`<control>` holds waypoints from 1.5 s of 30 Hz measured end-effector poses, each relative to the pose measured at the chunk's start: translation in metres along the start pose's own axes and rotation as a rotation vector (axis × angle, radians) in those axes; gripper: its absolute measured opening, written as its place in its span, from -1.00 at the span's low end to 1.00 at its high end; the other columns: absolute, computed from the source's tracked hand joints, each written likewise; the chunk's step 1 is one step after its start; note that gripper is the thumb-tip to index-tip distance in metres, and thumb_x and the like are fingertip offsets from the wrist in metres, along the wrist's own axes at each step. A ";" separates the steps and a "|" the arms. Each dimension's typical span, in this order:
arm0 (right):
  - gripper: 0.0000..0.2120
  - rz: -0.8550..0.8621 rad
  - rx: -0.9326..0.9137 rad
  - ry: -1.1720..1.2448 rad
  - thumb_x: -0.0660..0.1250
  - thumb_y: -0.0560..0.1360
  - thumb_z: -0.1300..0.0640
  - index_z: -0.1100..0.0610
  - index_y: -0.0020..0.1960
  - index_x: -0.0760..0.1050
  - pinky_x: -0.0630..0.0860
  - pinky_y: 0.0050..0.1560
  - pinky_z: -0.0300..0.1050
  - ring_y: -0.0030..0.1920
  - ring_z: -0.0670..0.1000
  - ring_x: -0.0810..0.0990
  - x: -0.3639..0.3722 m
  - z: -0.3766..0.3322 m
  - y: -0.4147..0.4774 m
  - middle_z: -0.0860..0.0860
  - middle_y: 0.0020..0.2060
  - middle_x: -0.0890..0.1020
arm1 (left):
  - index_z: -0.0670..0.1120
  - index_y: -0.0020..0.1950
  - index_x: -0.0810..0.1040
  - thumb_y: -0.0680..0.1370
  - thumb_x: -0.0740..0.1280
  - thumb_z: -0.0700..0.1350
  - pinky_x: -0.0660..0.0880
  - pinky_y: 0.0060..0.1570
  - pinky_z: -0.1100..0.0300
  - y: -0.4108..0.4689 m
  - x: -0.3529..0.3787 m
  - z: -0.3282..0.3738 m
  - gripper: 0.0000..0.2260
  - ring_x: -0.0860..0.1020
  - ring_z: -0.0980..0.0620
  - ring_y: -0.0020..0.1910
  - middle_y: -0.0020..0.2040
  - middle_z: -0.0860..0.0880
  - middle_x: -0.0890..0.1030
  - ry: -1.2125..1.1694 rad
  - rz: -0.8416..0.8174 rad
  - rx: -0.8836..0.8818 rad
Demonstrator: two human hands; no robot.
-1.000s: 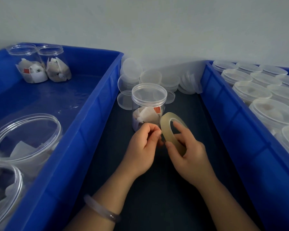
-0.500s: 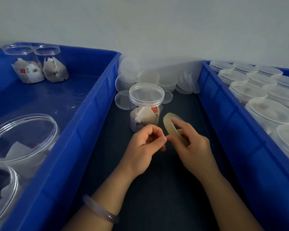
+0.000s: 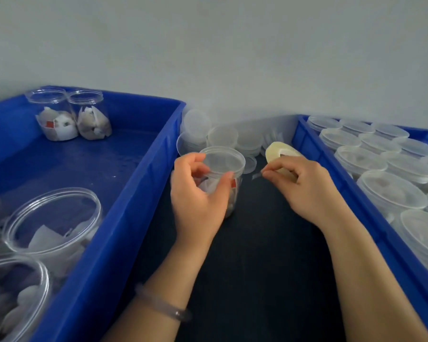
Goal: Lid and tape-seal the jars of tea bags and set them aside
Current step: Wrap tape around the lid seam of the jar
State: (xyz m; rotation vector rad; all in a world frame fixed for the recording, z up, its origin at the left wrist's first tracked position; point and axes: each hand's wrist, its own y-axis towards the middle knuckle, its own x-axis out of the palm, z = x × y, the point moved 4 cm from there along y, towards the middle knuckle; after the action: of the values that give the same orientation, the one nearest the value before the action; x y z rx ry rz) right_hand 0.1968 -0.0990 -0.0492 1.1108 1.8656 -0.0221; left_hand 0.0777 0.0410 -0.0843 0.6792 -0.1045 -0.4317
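Leftmost, blue bin (image 3: 124, 193) holds open jars of tea bags: two at its far corner (image 3: 68, 117), larger-looking ones near (image 3: 52, 225). On dark mat (image 3: 245, 267) between bins, left hand (image 3: 195, 196) wraps lidded jar (image 3: 223, 166), thumb at lid rim; jar upright. Loose lids (image 3: 223, 137) piled behind. Right hand (image 3: 304, 186) grips tape roll (image 3: 277, 151), fingertips pinching a short clear tape end (image 3: 256, 176) just beside the jar. Right bin (image 3: 331, 174): lidded jars (image 3: 391, 191) in rows.
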 end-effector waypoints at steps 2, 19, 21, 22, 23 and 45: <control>-0.93 0.028 -0.027 -0.065 0.37 0.50 0.04 -0.07 -0.06 0.63 0.29 -0.16 -0.54 -0.08 -0.23 0.44 0.000 0.000 0.008 -0.28 -0.10 0.47 | -0.02 0.22 0.44 0.25 0.61 -0.09 0.36 0.20 0.26 0.008 0.010 -0.012 -0.39 0.40 0.00 0.24 0.21 -0.02 0.43 0.120 -0.068 0.025; -0.89 -0.376 -0.115 -0.011 0.24 0.42 -0.10 -0.12 -0.24 0.48 0.57 -0.19 -0.03 -0.31 -0.09 0.59 0.013 -0.015 0.006 -0.27 -0.27 0.58 | -0.10 0.19 0.36 0.48 0.29 0.02 0.45 0.02 0.32 0.020 0.032 -0.044 -0.65 0.54 0.18 0.05 0.09 -0.07 0.50 -0.420 -0.611 -0.055; -0.89 -0.347 -0.134 0.031 0.24 0.42 -0.09 -0.09 -0.23 0.49 0.56 -0.23 -0.04 -0.32 -0.08 0.59 0.016 -0.021 0.005 -0.20 -0.29 0.59 | -0.07 0.17 0.34 0.49 0.30 0.15 0.44 -0.01 0.35 0.020 0.032 -0.043 -0.60 0.52 0.23 0.01 0.06 -0.05 0.47 -0.396 -0.628 -0.054; -0.87 -0.318 -0.144 0.045 0.25 0.41 -0.09 -0.07 -0.23 0.49 0.55 -0.22 -0.03 -0.30 -0.08 0.59 0.017 -0.023 0.005 -0.18 -0.31 0.60 | -0.06 0.16 0.33 0.47 0.30 0.26 0.44 -0.02 0.37 0.020 0.032 -0.043 -0.53 0.53 0.24 -0.01 0.05 -0.04 0.47 -0.388 -0.629 -0.046; -0.85 -0.288 -0.151 0.055 0.26 0.40 -0.10 -0.06 -0.24 0.50 0.55 -0.21 -0.03 -0.29 -0.08 0.59 0.018 -0.023 0.004 -0.16 -0.32 0.60 | -0.05 0.16 0.32 0.44 0.28 0.34 0.44 -0.03 0.38 0.021 0.031 -0.042 -0.46 0.54 0.25 -0.01 0.05 -0.04 0.47 -0.384 -0.633 -0.041; -0.74 -0.114 -0.059 0.074 0.32 0.31 -0.19 0.00 -0.29 0.51 0.58 -0.29 -0.11 -0.34 -0.15 0.57 0.020 -0.015 0.006 -0.14 -0.39 0.58 | 0.03 0.13 0.33 0.29 0.51 0.01 0.54 -0.01 0.27 0.019 0.031 -0.043 -0.48 0.59 0.03 0.10 0.16 -0.13 0.53 -0.366 -0.570 -0.096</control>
State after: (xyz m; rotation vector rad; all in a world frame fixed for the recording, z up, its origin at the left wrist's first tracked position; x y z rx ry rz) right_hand 0.1871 -0.0754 -0.0522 0.9757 1.9812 0.0082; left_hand 0.1229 0.0663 -0.1076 0.5220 -0.2360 -1.1025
